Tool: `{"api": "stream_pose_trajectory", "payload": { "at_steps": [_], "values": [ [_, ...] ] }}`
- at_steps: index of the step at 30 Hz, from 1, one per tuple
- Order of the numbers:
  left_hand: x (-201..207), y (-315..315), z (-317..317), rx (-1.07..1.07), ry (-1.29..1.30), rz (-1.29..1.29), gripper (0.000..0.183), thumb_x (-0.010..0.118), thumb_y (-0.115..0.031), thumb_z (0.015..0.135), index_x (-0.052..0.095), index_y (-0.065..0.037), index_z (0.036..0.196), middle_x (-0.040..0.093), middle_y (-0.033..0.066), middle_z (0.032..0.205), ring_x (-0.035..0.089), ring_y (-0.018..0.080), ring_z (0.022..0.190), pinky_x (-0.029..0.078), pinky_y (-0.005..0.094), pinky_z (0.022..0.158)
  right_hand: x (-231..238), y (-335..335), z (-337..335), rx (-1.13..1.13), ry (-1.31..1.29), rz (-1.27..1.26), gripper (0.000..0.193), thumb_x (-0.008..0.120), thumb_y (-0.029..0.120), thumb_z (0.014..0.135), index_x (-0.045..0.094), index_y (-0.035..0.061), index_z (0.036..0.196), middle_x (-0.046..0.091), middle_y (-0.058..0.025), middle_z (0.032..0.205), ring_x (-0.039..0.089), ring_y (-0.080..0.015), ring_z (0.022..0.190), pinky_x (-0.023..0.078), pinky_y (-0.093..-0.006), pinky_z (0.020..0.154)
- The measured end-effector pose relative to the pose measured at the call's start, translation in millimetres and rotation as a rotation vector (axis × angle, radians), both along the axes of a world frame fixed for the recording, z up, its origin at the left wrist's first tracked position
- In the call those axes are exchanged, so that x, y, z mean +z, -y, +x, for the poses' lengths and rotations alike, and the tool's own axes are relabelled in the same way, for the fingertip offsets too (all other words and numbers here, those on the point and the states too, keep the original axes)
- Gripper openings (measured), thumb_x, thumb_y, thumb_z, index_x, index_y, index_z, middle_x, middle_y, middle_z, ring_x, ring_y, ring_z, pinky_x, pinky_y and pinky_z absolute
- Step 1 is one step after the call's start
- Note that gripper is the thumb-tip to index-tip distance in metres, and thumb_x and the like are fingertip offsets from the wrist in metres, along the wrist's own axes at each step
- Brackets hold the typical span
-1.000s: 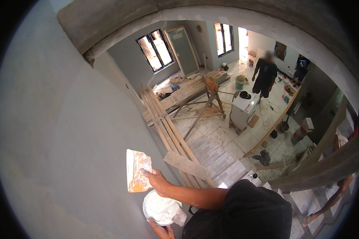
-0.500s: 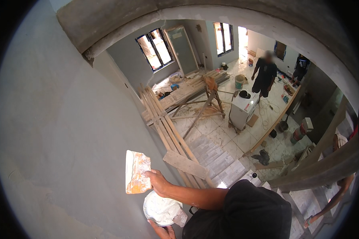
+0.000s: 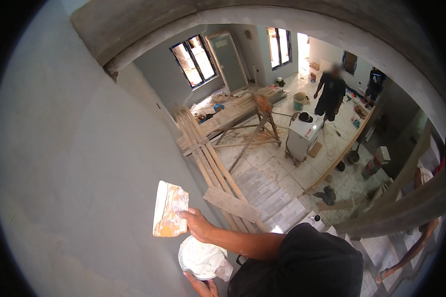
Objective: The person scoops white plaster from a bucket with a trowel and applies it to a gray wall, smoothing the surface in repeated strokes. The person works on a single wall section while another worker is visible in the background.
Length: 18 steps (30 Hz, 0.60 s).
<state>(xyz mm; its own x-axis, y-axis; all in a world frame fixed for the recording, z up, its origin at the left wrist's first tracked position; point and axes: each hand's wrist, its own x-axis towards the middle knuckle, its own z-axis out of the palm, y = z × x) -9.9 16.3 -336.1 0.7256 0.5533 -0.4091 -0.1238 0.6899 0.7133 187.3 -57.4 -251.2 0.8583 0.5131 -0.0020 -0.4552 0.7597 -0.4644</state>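
My right hand [image 3: 199,225] is closed on a wide, flat putty spreader [image 3: 171,210], its face smeared white and orange, with a thick white strip along its left edge. The spreader is held up close to the grey wall [image 3: 94,183] on the left; contact with it cannot be made out. Just below, my left hand [image 3: 201,286] grips a round bowl [image 3: 181,261] from underneath. White putty [image 3: 202,257] is heaped in the bowl, and a pale brownish flat piece [image 3: 225,272] rests at its right side.
Long wooden planks [image 3: 208,168] lean beside the wall, above stairs [image 3: 277,205] leading down. On the tiled floor below stand a trestle [image 3: 270,126] and a white appliance [image 3: 302,133]. A person [image 3: 330,94] stands beside it. Another person's arm [image 3: 411,252] shows at lower right by a curved beam [image 3: 396,213].
My right hand has shifted the spreader slightly up and to the left, tilting it a little. My left hand and the bowl have stayed nearly in place.
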Motion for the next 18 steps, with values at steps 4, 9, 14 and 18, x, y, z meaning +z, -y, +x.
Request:
{"api": "stream_pose_trajectory", "payload": {
  "at_steps": [4, 9, 14, 18],
  "values": [
    [-22, 8, -26, 0.097, -0.066, -0.016, 0.060, 0.043, -0.049, 0.095, 0.039, -0.003, 0.135, 0.049, 0.0130, 0.133, 0.053, 0.0267, 0.118, 0.050, 0.0423, 0.094, 1, -8, -9, -0.014, 0.232, -0.151, 0.031, 0.053, 0.016, 0.094, 0.053, -0.0034, 0.118, 0.062, -0.0084, 0.110, 0.058, -0.0126, 0.099, 0.047, -0.0296, 0.088],
    [-61, 13, -33, 0.111, -0.050, -0.058, 0.052, 0.043, -0.042, 0.098, 0.044, -0.002, 0.131, 0.055, 0.0091, 0.126, 0.055, 0.0179, 0.114, 0.048, 0.0319, 0.094, 76, 10, 10, -0.836, 1.012, -0.503, 0.015, 0.057, 0.008, 0.088, 0.060, -0.0061, 0.092, 0.060, -0.0076, 0.072, 0.052, -0.0110, 0.063, 0.042, -0.0302, 0.055],
    [-90, 18, -32, 0.116, -0.019, -0.019, 0.052, 0.038, -0.038, 0.100, 0.040, 0.002, 0.132, 0.051, 0.0138, 0.130, 0.054, 0.0226, 0.116, 0.047, 0.0349, 0.096, 211, -39, 36, -1.339, 1.634, -0.244, 0.047, 0.056, -0.010, 0.074, 0.055, -0.0045, 0.121, 0.061, -0.0197, 0.114, 0.058, -0.0357, 0.100, 0.049, -0.0372, 0.085],
    [-57, 23, -25, 0.160, -0.040, 0.005, 0.052, 0.041, -0.038, 0.099, 0.040, 0.003, 0.132, 0.052, 0.0135, 0.129, 0.056, 0.0209, 0.113, 0.048, 0.0335, 0.095, 280, -103, 53, -1.537, 1.724, -0.155, 0.047, 0.057, -0.008, 0.075, 0.054, -0.0044, 0.121, 0.060, -0.0212, 0.117, 0.059, -0.0357, 0.098, 0.049, -0.0390, 0.085]
  ]
}}
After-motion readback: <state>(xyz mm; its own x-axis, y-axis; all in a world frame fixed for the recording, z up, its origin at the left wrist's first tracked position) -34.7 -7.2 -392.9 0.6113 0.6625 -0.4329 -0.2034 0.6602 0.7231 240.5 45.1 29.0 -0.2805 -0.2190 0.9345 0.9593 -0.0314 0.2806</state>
